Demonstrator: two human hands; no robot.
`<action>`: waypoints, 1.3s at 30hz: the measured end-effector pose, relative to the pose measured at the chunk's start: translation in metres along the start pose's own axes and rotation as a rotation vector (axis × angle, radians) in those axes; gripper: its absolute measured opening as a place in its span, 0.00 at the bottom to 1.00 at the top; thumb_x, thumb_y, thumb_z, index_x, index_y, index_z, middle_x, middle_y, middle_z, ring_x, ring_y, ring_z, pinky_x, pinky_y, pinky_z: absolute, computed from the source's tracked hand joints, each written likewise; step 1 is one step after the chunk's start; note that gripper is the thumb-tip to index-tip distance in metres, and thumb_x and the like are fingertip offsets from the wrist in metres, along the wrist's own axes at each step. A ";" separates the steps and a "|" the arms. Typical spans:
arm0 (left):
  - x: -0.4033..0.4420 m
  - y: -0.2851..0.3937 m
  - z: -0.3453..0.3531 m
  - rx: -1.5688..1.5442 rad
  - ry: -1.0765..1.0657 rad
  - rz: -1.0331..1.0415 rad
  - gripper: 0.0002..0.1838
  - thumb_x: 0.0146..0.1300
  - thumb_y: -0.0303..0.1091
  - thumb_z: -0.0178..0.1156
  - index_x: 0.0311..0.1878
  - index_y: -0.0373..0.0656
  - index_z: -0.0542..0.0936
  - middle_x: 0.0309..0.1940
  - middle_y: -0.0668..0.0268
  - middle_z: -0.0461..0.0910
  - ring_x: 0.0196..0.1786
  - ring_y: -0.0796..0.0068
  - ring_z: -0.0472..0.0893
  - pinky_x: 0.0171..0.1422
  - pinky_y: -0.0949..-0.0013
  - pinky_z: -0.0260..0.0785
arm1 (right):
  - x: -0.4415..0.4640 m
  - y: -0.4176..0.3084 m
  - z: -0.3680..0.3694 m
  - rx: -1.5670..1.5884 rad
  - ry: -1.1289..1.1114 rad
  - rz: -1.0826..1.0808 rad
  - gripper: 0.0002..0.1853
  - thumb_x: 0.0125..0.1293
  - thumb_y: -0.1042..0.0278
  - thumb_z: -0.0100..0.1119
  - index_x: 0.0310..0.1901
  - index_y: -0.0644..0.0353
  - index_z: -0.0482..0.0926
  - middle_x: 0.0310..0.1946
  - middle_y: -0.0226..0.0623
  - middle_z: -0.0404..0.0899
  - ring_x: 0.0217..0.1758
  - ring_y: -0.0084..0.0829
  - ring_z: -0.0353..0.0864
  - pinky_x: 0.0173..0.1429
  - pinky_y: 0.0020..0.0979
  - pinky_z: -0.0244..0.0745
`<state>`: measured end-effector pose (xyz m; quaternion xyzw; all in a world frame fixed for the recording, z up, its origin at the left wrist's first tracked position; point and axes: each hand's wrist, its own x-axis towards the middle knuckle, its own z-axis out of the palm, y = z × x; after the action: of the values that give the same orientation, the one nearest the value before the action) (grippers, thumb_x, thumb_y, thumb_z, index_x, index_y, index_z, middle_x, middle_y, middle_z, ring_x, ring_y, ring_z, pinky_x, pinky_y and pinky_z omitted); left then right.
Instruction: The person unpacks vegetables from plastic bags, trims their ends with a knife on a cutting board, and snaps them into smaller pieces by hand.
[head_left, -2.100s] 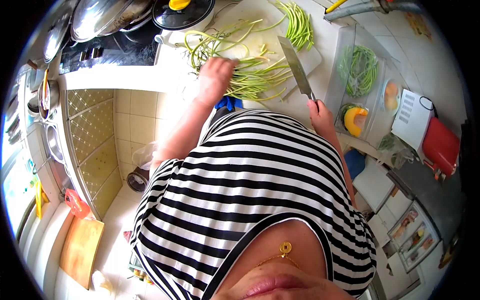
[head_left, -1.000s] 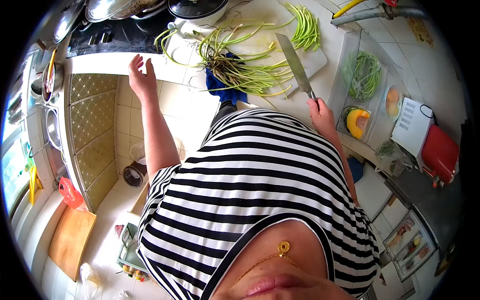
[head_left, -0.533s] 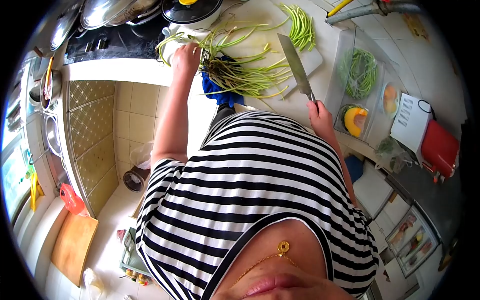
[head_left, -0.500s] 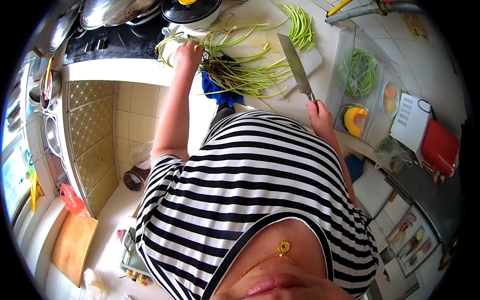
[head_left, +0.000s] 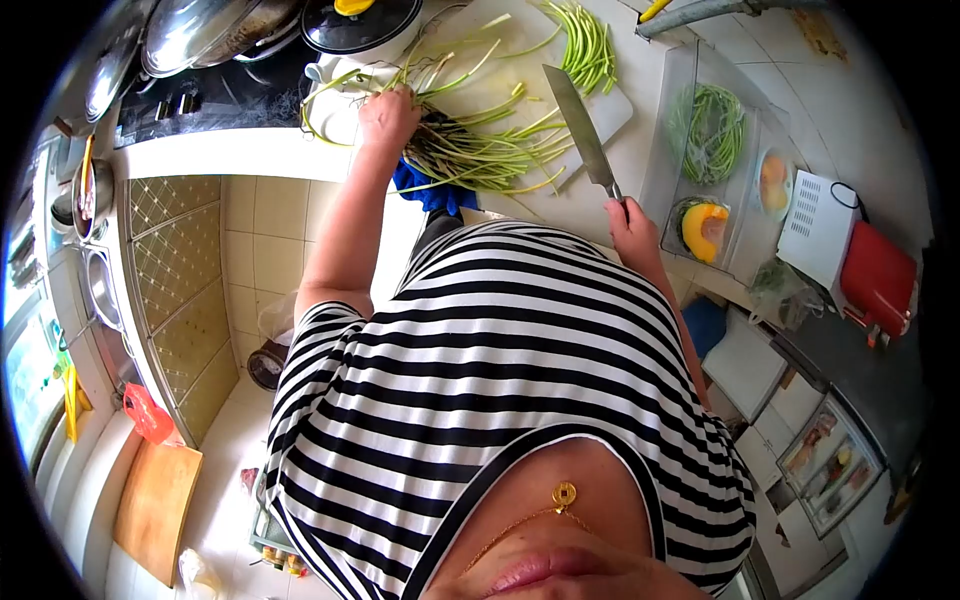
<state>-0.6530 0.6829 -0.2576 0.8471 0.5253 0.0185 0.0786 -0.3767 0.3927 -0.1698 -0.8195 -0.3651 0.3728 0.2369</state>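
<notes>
My left hand (head_left: 390, 120) is closed at the root end of a loose heap of long green stalks (head_left: 485, 155), seemingly gripping some of them. Their dark, stringy ends are partly hidden by the hand. In my right hand (head_left: 632, 230) is a kitchen knife (head_left: 580, 125), held by the handle, its broad blade pointing away from me over the board. A white cutting board (head_left: 608, 118) lies under the stalks. At its far side sits a neat bundle of green stalks (head_left: 583, 45). Blue cloth (head_left: 425, 188) shows beneath the heap at the counter edge.
To the right, a clear bin (head_left: 660, 165) holds bagged greens (head_left: 712, 135) and a cut pumpkin (head_left: 705, 230). A lidded pot (head_left: 362, 28) and black stovetop (head_left: 215, 105) are at the far left. A white appliance (head_left: 818, 225) stands farther right.
My left hand has moved slightly right, closer in to the heap of stalks. The knife in my right hand keeps nearly the same pose. The whole view has shifted a little.
</notes>
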 end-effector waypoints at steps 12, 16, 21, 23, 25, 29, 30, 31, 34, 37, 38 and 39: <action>-0.004 0.004 0.009 0.046 0.163 0.034 0.10 0.51 0.42 0.61 0.32 0.48 0.83 0.36 0.64 0.78 0.43 0.62 0.78 0.46 0.57 0.68 | 0.033 0.014 0.030 -0.139 0.142 -0.173 0.17 0.65 0.57 0.54 0.48 0.60 0.72 0.34 0.44 0.79 0.38 0.44 0.79 0.43 0.39 0.72; -0.006 0.004 -0.019 -0.272 0.100 -0.017 0.11 0.49 0.42 0.62 0.33 0.47 0.82 0.35 0.63 0.78 0.40 0.61 0.79 0.46 0.57 0.70 | 0.061 0.035 0.047 -0.201 0.199 -0.268 0.20 0.63 0.56 0.57 0.51 0.60 0.72 0.42 0.46 0.78 0.45 0.45 0.78 0.49 0.40 0.72; -0.007 0.002 -0.049 -0.790 -0.056 -0.009 0.10 0.52 0.36 0.62 0.36 0.41 0.80 0.32 0.65 0.81 0.36 0.72 0.79 0.44 0.69 0.71 | 0.080 0.045 0.056 -0.259 0.158 -0.270 0.22 0.61 0.56 0.60 0.53 0.59 0.72 0.44 0.46 0.78 0.48 0.45 0.77 0.52 0.39 0.71; -0.010 0.006 -0.058 -0.936 -0.081 0.011 0.08 0.57 0.29 0.60 0.40 0.39 0.80 0.32 0.71 0.80 0.39 0.83 0.77 0.44 0.76 0.69 | 0.076 0.025 0.050 -0.389 0.204 -0.319 0.21 0.61 0.57 0.60 0.52 0.58 0.73 0.45 0.44 0.78 0.50 0.44 0.76 0.53 0.40 0.71; -0.012 0.009 -0.059 -0.965 -0.055 0.028 0.09 0.58 0.29 0.60 0.41 0.38 0.80 0.32 0.71 0.80 0.38 0.83 0.77 0.44 0.75 0.69 | 0.079 -0.008 0.043 -0.520 0.250 -0.370 0.20 0.60 0.58 0.60 0.51 0.57 0.74 0.45 0.42 0.77 0.51 0.44 0.75 0.54 0.40 0.70; -0.017 0.020 -0.064 -0.947 -0.037 0.134 0.10 0.63 0.31 0.59 0.45 0.36 0.79 0.33 0.66 0.79 0.37 0.79 0.77 0.43 0.74 0.70 | 0.089 -0.105 0.032 -0.422 0.235 -1.010 0.14 0.61 0.65 0.57 0.49 0.53 0.78 0.46 0.33 0.76 0.55 0.39 0.72 0.57 0.39 0.69; -0.018 0.022 -0.063 -0.907 -0.014 0.205 0.10 0.63 0.31 0.58 0.45 0.37 0.79 0.33 0.65 0.79 0.36 0.78 0.77 0.42 0.73 0.70 | 0.089 -0.129 0.036 -0.450 0.271 -1.112 0.14 0.61 0.66 0.56 0.48 0.52 0.78 0.46 0.32 0.77 0.56 0.38 0.71 0.59 0.39 0.68; -0.020 0.028 -0.073 -0.866 -0.055 0.201 0.10 0.64 0.31 0.57 0.44 0.36 0.79 0.34 0.61 0.78 0.36 0.69 0.78 0.43 0.70 0.71 | 0.089 -0.150 0.040 -0.478 0.306 -1.215 0.13 0.61 0.66 0.55 0.48 0.51 0.79 0.45 0.30 0.77 0.57 0.36 0.71 0.61 0.39 0.67; -0.018 0.029 -0.070 -0.763 -0.002 0.361 0.10 0.64 0.32 0.56 0.43 0.36 0.79 0.34 0.58 0.78 0.37 0.61 0.79 0.44 0.66 0.71 | 0.103 -0.188 0.049 -0.663 0.335 -1.356 0.15 0.59 0.69 0.54 0.49 0.50 0.79 0.49 0.29 0.76 0.59 0.36 0.70 0.63 0.39 0.63; -0.021 0.030 -0.070 -0.792 -0.024 0.315 0.10 0.66 0.33 0.54 0.44 0.36 0.77 0.35 0.57 0.78 0.39 0.58 0.79 0.45 0.64 0.71 | 0.129 -0.184 0.060 -0.831 0.265 -1.264 0.14 0.60 0.68 0.51 0.48 0.51 0.78 0.46 0.29 0.77 0.56 0.34 0.72 0.64 0.41 0.61; -0.023 0.031 -0.070 -0.802 -0.023 0.276 0.11 0.66 0.33 0.53 0.45 0.37 0.77 0.34 0.57 0.79 0.38 0.59 0.79 0.45 0.64 0.71 | 0.134 -0.183 0.062 -0.832 0.261 -1.271 0.14 0.60 0.68 0.51 0.48 0.51 0.78 0.46 0.29 0.77 0.56 0.34 0.72 0.64 0.41 0.61; -0.024 0.031 -0.070 -0.896 -0.068 0.222 0.11 0.68 0.34 0.51 0.46 0.37 0.76 0.34 0.58 0.80 0.38 0.62 0.80 0.44 0.65 0.72 | 0.138 -0.183 0.062 -0.867 0.192 -1.237 0.13 0.60 0.67 0.52 0.46 0.51 0.78 0.44 0.29 0.77 0.54 0.34 0.73 0.62 0.41 0.63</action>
<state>-0.6444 0.6565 -0.1825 0.7807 0.3690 0.2242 0.4518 -0.4400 0.6206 -0.1475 -0.5141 -0.8494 -0.0778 0.0903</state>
